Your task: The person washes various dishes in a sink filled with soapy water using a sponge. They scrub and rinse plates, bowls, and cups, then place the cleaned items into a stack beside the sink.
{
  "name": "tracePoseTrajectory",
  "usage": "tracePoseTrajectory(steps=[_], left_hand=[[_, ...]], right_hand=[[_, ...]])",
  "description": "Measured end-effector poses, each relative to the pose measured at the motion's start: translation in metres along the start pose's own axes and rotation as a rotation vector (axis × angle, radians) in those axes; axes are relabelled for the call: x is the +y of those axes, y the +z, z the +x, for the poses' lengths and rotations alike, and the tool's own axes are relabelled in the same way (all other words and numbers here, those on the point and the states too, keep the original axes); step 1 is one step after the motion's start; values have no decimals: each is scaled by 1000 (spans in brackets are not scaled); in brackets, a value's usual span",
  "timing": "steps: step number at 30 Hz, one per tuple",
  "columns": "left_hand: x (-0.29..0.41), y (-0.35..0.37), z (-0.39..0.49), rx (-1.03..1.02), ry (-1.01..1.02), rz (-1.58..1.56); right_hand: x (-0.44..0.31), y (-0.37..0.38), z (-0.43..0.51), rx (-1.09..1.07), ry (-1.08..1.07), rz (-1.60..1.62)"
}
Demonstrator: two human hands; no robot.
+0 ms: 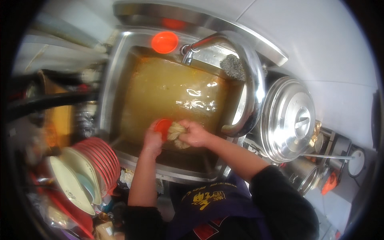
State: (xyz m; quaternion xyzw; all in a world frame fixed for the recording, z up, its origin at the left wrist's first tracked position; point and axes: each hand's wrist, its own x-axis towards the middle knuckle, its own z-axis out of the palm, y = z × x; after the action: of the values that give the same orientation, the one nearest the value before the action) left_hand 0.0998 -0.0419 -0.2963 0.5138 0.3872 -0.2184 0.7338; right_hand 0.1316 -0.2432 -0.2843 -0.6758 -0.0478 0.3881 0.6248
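Note:
Over the near part of a stainless steel sink [106, 99] filled with murky yellowish water, my left hand [152, 139] grips a small orange-red bowl [163, 127] by its side. Close beside it, my right hand [195, 133] is closed on a bunched, wet tan cloth [176, 132], which is at the bowl's right edge. A similar orange bowl [165, 42] rests on the sink's back ledge, left of the base of the curved chrome faucet [255, 81].
Steel-wool scourers [232, 66] lie behind the faucet. A large lidded metal pot [289, 120] stands right of the sink. Stacked red plates [99, 160] and pale oval dishes [67, 183] stand at the left, near a red tray [67, 210]. A dark hose or pipe [51, 102] reaches in from the left.

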Motion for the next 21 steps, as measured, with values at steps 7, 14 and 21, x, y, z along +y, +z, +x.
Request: tracePoseTrajectory(steps=[7, 14, 21], left_hand=[[-13, 28, -34, -59, -27, -243], [-40, 7, -21, 142, 176, 18], [-14, 15, -22, 148, 55, -165]], right_hand=[[-37, 40, -9, 104, -45, -930], [23, 13, 31, 234, 216, -1227], [150, -11, 59, 159, 208, -1158]])
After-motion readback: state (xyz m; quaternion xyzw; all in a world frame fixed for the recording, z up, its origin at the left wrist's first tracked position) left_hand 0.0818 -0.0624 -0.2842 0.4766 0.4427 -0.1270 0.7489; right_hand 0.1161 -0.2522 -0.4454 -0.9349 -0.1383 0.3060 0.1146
